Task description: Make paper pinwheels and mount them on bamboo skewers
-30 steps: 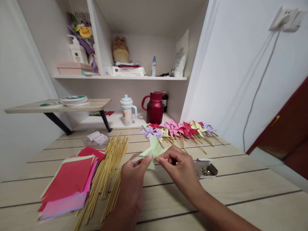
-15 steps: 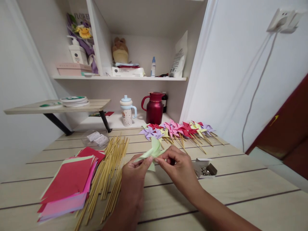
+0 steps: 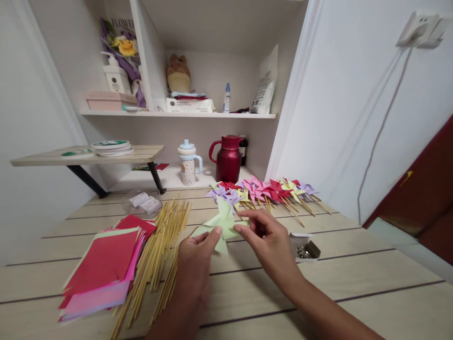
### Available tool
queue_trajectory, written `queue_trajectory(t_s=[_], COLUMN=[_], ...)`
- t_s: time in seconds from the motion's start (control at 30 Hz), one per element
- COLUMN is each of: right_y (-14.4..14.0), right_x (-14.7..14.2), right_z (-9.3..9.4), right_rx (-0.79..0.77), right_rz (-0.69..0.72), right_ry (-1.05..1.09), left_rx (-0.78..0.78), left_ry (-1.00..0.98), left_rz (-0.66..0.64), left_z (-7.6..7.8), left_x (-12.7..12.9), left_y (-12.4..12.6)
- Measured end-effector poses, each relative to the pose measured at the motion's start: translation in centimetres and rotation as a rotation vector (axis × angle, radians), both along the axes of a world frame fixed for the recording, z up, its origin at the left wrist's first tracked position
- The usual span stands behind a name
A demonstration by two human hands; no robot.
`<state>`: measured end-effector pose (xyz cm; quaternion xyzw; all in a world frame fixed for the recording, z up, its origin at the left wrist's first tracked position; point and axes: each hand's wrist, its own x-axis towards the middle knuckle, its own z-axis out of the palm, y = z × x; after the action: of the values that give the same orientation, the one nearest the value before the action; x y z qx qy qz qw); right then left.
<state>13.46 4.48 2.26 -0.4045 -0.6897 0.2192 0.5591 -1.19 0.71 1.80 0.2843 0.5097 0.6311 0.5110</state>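
Observation:
A pale green paper pinwheel head [image 3: 222, 221] is held above the wooden table [image 3: 354, 274] between both hands. My left hand [image 3: 196, 259] pinches its lower left side with thumb and forefinger. My right hand [image 3: 269, 238] pinches its right side at the centre, fingers curled. To the left lies a loose bundle of bamboo sticks [image 3: 159, 250], and further left a stack of red, pink and green paper squares [image 3: 102, 269].
Several finished pinwheels on sticks [image 3: 262, 191] lie at the back right. A small open box of metal pins [image 3: 304, 248] sits by my right hand. A red jug [image 3: 228, 158], a cup [image 3: 187, 163] and a clear packet [image 3: 143, 203] stand behind; shelves rise above.
The pinwheel head and both hands have shifted slightly up and left; my right fingers have opened a little around its centre. The view has swung slightly.

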Motion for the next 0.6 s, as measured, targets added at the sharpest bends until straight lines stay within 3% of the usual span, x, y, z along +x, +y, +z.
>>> queue_trajectory(t_s=[0.17,0.4,0.6], right_y=[0.37,0.94,0.78], right_x=[0.89,0.83,0.67], right_z=[0.73,0.47,0.57], right_rx=[0.079,-0.212,-0.194], right_rz=[-0.070,0.194,0.227], right_ry=[-0.016,0.033,0.053], left_rx=[0.015,0.030,0.142], left_ry=[-0.006,0.029,0.212], left_rz=[0.013,-0.044,0.002], left_z=[-0.20,0.05,0.27], left_x=[-0.22,-0.10,-0.05], left_y=[0.25,0.12,0.30])
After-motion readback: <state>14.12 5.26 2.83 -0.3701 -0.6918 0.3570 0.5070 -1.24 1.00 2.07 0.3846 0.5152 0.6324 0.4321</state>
